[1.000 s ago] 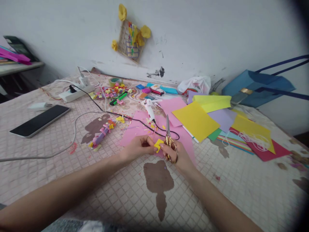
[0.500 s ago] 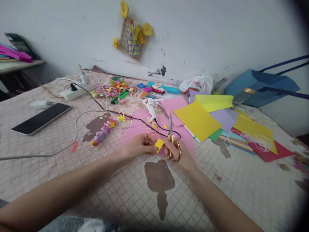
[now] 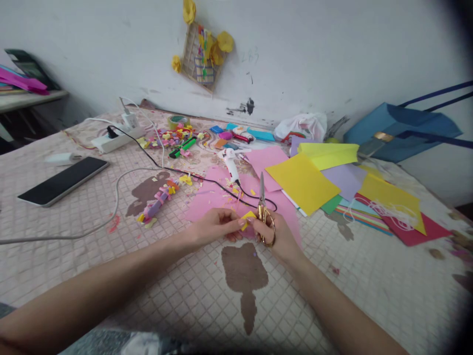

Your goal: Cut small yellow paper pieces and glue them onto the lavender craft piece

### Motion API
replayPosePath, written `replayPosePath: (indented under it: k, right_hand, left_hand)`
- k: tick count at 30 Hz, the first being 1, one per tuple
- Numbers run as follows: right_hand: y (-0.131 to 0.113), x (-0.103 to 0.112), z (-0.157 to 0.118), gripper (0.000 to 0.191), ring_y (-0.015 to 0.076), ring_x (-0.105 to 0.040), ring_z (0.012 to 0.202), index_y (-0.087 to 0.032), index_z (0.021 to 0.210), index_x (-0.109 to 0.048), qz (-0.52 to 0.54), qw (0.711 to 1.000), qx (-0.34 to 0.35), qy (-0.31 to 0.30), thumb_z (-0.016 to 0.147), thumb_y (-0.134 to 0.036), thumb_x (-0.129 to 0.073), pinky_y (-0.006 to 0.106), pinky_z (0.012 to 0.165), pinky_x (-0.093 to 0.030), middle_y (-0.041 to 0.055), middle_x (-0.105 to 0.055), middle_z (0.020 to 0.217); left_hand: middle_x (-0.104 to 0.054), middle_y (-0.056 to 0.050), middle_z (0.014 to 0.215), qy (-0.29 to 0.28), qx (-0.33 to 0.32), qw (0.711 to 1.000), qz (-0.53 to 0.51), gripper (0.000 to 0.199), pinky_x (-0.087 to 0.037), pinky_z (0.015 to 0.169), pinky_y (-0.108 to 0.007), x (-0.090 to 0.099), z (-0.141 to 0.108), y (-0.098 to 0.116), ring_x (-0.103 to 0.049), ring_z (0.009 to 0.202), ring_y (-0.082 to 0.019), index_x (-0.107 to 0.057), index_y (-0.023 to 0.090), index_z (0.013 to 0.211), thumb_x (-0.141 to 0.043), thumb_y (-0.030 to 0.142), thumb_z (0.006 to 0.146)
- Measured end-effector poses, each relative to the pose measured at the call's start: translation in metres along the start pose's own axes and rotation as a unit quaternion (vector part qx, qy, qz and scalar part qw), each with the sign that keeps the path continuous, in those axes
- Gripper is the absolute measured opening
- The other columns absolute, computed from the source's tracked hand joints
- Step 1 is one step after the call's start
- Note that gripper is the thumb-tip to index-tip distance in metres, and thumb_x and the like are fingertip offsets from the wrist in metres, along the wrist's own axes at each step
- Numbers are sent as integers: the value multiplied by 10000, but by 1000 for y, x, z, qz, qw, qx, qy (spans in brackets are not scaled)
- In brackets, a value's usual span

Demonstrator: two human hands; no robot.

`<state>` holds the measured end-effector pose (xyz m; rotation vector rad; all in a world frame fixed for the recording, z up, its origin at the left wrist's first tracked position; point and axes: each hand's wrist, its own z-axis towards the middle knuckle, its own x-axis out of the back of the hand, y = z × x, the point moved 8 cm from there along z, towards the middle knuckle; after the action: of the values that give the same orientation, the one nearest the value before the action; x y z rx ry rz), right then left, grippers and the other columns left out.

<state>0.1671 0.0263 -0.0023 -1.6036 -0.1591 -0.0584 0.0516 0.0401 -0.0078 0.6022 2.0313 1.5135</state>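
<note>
Between my two hands is a small folded piece of yellow paper [image 3: 248, 217]. My left hand [image 3: 220, 225] pinches its left side between thumb and fingers. My right hand [image 3: 271, 230] has gold-handled scissors [image 3: 262, 199] hooked on it, blades closed and pointing away from me; its thumb and fingertips also touch the paper's right edge. Beneath and beyond the hands lies a pink sheet [image 3: 207, 197] strewn with small scraps. A white glue gun [image 3: 229, 165] rests just beyond it.
A purple strip with paper flowers [image 3: 158, 203] lies to the left, near a black phone [image 3: 64, 181] and a power strip [image 3: 116, 138]. Coloured paper sheets [image 3: 303, 182] spread to the right, before a blue bag [image 3: 399, 130]. A black cord [image 3: 218, 185] crosses the middle.
The yellow paper has turned and now lies more level, partly covered by my fingertips. Both hands have drawn closer together on it. The scissors stay in my right hand.
</note>
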Motion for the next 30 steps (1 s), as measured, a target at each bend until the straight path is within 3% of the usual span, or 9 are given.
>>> replayPosePath:
  k: [10, 18, 23, 30]
  right_hand:
    - [-8, -2, -3, 201, 68, -366, 390, -186, 665, -473, -20, 1000, 0, 20, 795, -303, -572, 190, 372, -245, -71, -437, 456]
    - [-4, 1, -3, 194, 72, -392, 415, -175, 688, -508, 27, 999, 2, 38, 786, -320, -593, 196, 399, -278, -67, -447, 488]
    - [-3, -5, -4, 239, 73, -373, 414, -179, 650, -478, 41, 999, -10, 23, 793, -333, -592, 205, 403, -262, -63, -437, 477]
    - [-5, -2, -4, 235, 78, -384, 421, -178, 655, -498, 65, 997, -9, 34, 789, -347, -591, 206, 402, -277, -55, -447, 485]
  left_hand:
    - [-651, -27, 597, 7, 17, 1000, -10, 294, -469, 564, -204, 2, -2, 0, -591, 542, -90, -617, 85, 700, -719, 360, 674]
    - [-692, -96, 767, 14, 18, 997, -69, 396, -514, 676, -271, 3, 1, -6, -646, 658, -130, -607, 85, 818, -579, 478, 779]
    - [-688, -71, 685, 19, 29, 999, -39, 330, -518, 588, -246, 4, -1, -2, -640, 582, -124, -589, 90, 743, -708, 393, 685]
    - [-705, -74, 711, 10, 43, 997, -64, 283, -522, 592, -238, 7, 0, -7, -657, 600, -129, -600, 97, 716, -712, 356, 691]
